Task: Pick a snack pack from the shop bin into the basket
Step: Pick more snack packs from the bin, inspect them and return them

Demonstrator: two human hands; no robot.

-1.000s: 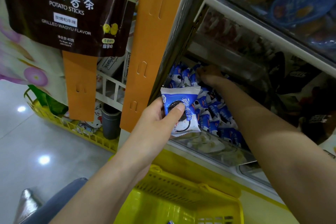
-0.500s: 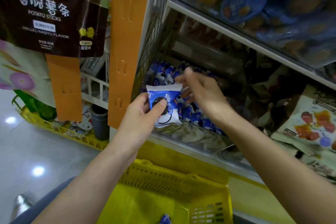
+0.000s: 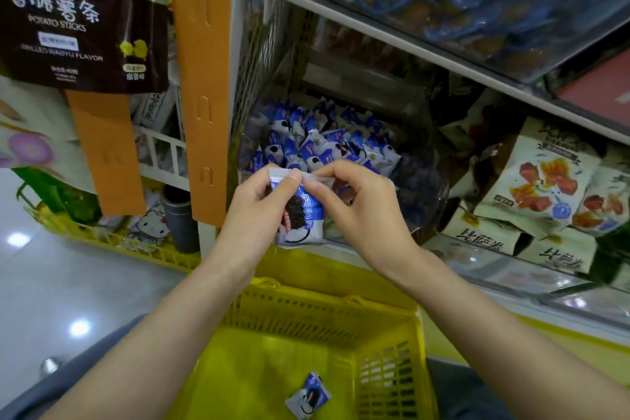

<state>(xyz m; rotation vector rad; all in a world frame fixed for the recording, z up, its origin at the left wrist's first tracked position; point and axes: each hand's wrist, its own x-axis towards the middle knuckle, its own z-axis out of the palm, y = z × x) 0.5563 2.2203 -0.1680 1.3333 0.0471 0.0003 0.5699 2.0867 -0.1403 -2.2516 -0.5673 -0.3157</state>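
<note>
1. The left hand (image 3: 252,215) is gripping the pack (image 3: 301,218) at its top left corner, thumb in front and fingers (image 3: 272,177) curled behind
2. The right hand (image 3: 361,211) is pinching the pack's top seam just beside the left thumb, so both hands are holding it
3. The pack is hanging upright, long axis vertical, in front of the bin (image 3: 324,140) and above the far rim of the basket (image 3: 306,314)
4. The basket is sitting below the pack and nearer the person, so the drop is likely calling for a short move down and back, with both hands equally near
5. A second pack (image 3: 308,394) is lying on the basket floor
</note>
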